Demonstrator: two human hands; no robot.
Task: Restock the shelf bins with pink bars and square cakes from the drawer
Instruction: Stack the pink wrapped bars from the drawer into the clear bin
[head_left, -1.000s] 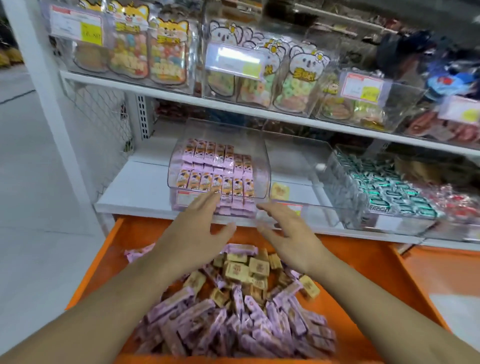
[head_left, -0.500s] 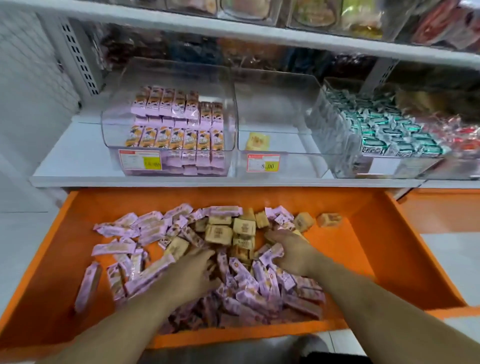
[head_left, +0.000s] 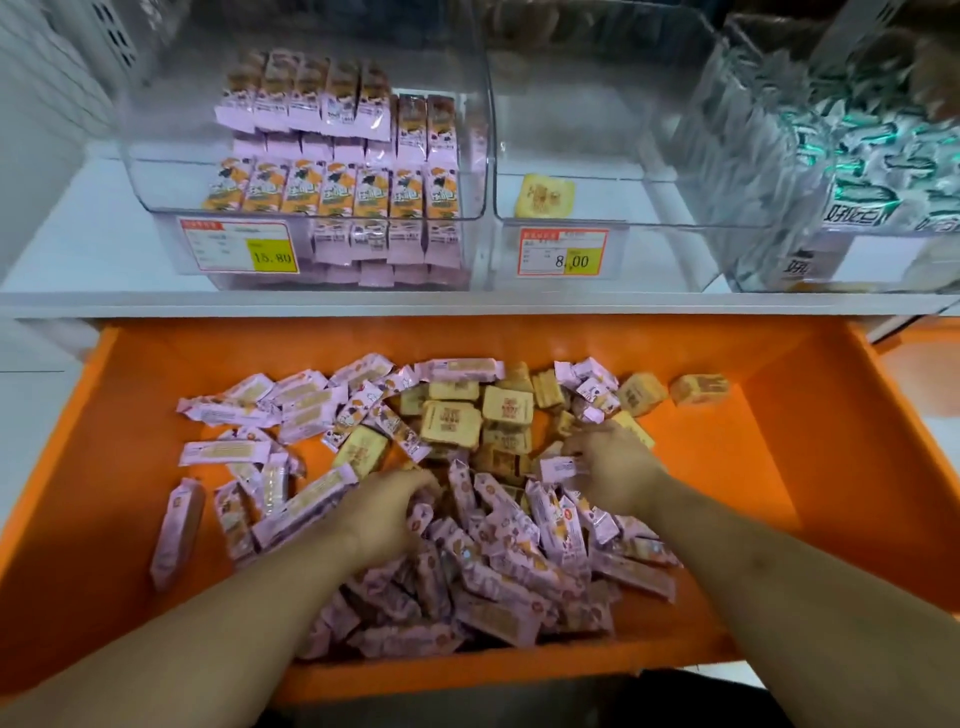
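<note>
Orange drawer (head_left: 810, 467) rim clear; left hand (head_left: 384, 512), right hand (head_left: 610, 462) grips curl on pink bars (head_left: 519, 561).

Just a shop aisle really: white shelf board (head_left: 104, 244) with a perforated white upright (head_left: 111, 36) at the back left, pale tiled floor (head_left: 31, 395) on the left, lighting pretty flat and even.

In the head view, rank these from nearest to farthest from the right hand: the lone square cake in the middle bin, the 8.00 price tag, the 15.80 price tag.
From the right hand:
1. 8.00 price tag, straight above on the middle bin's front.
2. Lone square cake, just behind that tag, inside the bin.
3. 15.80 price tag, far up-left on the pink bars' bin.
</note>
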